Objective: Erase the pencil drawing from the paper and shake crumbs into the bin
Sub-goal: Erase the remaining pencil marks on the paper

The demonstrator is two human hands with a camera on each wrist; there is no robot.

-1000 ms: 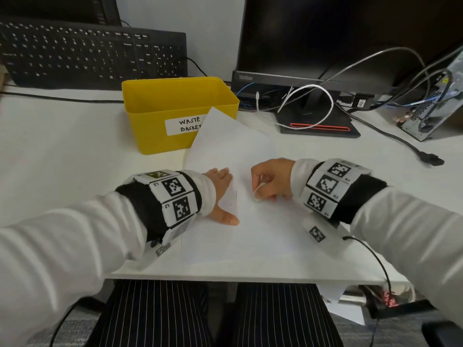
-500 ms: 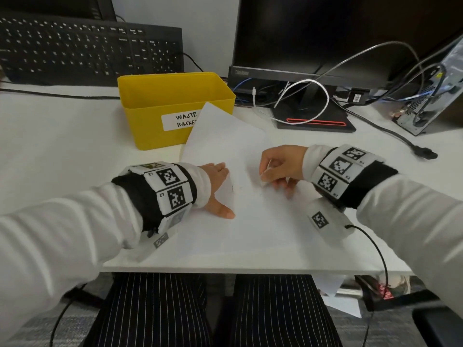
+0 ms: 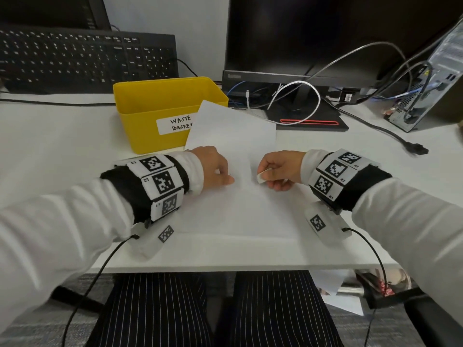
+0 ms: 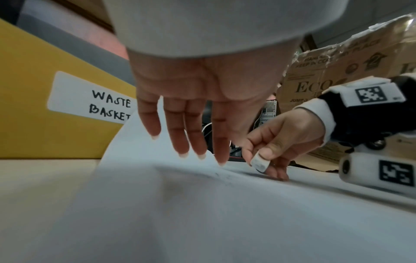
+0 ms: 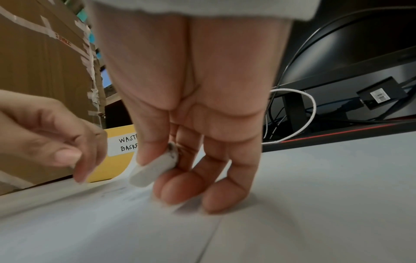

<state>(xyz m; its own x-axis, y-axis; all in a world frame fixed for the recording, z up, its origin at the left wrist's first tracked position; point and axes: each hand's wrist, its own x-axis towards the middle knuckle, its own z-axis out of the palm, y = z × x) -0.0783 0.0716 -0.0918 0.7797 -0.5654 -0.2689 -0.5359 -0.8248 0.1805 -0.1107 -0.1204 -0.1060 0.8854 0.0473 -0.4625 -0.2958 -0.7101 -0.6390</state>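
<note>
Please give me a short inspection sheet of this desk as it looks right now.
Surface: white desk, bare patches around the sheet.
Job's things: paper lies flat, its far corner over the front of the yellow waste basket; faint pencil marks remain; eraser held just above the sheet.
Clutter: black keyboard propped behind the basket.
Grippers: left hand over the paper, fingers extended down; right hand pinches the eraser.
Cables: white cable looped at the monitor base; black cable across the desk.
Surroundings: computer tower, cardboard boxes.
</note>
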